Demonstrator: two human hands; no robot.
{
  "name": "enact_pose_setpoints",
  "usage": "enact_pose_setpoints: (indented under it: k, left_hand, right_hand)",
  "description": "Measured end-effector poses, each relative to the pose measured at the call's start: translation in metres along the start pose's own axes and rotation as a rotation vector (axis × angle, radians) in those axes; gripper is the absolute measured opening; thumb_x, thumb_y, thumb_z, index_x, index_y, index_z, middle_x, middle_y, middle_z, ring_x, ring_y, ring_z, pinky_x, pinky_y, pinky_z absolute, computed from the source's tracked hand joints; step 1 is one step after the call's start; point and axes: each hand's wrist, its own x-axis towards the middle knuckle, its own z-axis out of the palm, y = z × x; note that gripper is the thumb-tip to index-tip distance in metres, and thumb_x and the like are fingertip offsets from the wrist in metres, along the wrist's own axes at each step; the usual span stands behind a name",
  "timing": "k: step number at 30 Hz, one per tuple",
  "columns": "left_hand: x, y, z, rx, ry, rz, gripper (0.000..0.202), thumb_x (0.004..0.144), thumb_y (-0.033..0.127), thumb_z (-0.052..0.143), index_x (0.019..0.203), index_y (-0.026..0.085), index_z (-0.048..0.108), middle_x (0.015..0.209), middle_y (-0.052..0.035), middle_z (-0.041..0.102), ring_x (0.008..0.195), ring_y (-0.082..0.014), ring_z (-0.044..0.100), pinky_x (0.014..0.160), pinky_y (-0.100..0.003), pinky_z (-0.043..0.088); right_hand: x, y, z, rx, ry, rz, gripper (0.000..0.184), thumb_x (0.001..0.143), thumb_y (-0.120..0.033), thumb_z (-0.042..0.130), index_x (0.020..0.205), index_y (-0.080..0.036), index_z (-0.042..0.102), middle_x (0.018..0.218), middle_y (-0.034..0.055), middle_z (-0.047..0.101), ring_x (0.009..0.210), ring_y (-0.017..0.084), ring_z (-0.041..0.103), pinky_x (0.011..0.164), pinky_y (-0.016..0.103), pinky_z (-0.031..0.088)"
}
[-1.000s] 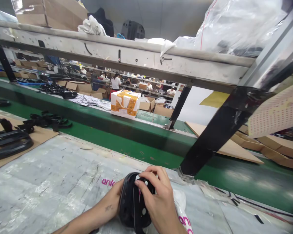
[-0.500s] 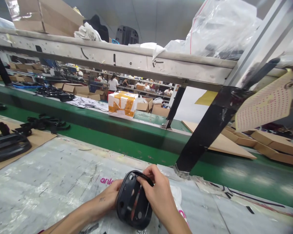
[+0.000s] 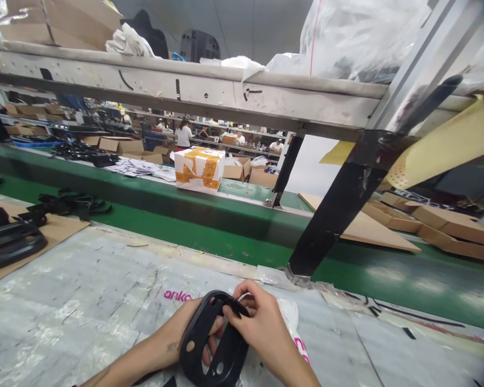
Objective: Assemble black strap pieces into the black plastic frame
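While gripped, black frame (image 3: 212, 344) between fingers (image 3: 242, 312).

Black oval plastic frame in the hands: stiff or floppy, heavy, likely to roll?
The black oval plastic frame probably is stiff: it keeps its shape between the left hand and right hand. Likely light, given its open cutouts. Flat, so unlikely to roll.

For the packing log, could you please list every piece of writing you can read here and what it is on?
"anko", pink letters, cut off by the left hand: on the plastic bag under the black plastic part.
Taped box on the green belt: markings too blurred to read.
Dotted sheet: unreadable.
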Motion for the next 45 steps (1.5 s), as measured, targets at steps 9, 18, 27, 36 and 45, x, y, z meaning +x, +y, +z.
enact_pose_setpoints:
  k: [9,18,27,36,45]
  left_hand:
    - [0.000,-0.004,-0.006,-0.156,0.001,-0.036,0.027,0.072,0.037,0.074,0.080,0.013,0.064,0.065,-0.0032,0.069,0.059,-0.0223,0.068,0.051,-0.027,0.052]
    - [0.001,-0.008,-0.007,-0.191,-0.010,-0.003,0.024,0.069,0.029,0.074,0.086,0.016,0.061,0.073,-0.0027,0.069,0.056,-0.0213,0.068,0.049,-0.027,0.054]
    - [-0.006,0.013,-0.006,-0.287,0.082,0.050,0.034,0.079,0.039,0.070,0.097,0.011,0.067,0.084,-0.0091,0.070,0.068,-0.0179,0.066,0.058,-0.024,0.052]
    - [-0.007,0.023,-0.017,-0.336,-0.007,0.060,0.038,0.073,0.042,0.078,0.086,0.007,0.070,0.078,-0.0107,0.069,0.062,-0.0166,0.065,0.057,-0.025,0.051]
    - [-0.008,0.020,-0.023,-0.445,-0.100,0.090,0.028,0.072,0.033,0.079,0.083,0.008,0.070,0.072,-0.0085,0.069,0.062,-0.0169,0.066,0.059,-0.025,0.052]
  right_hand:
    - [-0.002,-0.009,-0.012,0.002,-0.114,-0.022,0.019,0.076,-0.021,0.064,0.094,-0.026,0.066,0.092,-0.0025,0.068,0.081,0.016,0.063,0.071,0.027,0.050]
    - [0.001,0.003,-0.007,-0.088,-0.044,-0.085,0.010,0.087,-0.025,0.059,0.094,-0.025,0.066,0.091,-0.0010,0.068,0.080,0.018,0.064,0.068,0.028,0.050]
    - [0.001,0.010,-0.015,-0.185,-0.087,-0.170,0.035,0.086,-0.017,0.044,0.112,-0.024,0.067,0.109,0.0030,0.072,0.101,0.024,0.066,0.089,0.040,0.050]
    - [0.003,0.019,-0.012,-0.141,-0.102,-0.341,0.044,0.084,-0.010,0.043,0.113,-0.030,0.068,0.106,-0.0015,0.073,0.097,0.018,0.069,0.088,0.033,0.054]
    - [0.003,0.001,-0.013,-0.023,-0.243,-0.527,0.046,0.095,-0.010,0.044,0.124,-0.044,0.057,0.103,-0.0081,0.072,0.089,0.012,0.069,0.084,0.023,0.054]
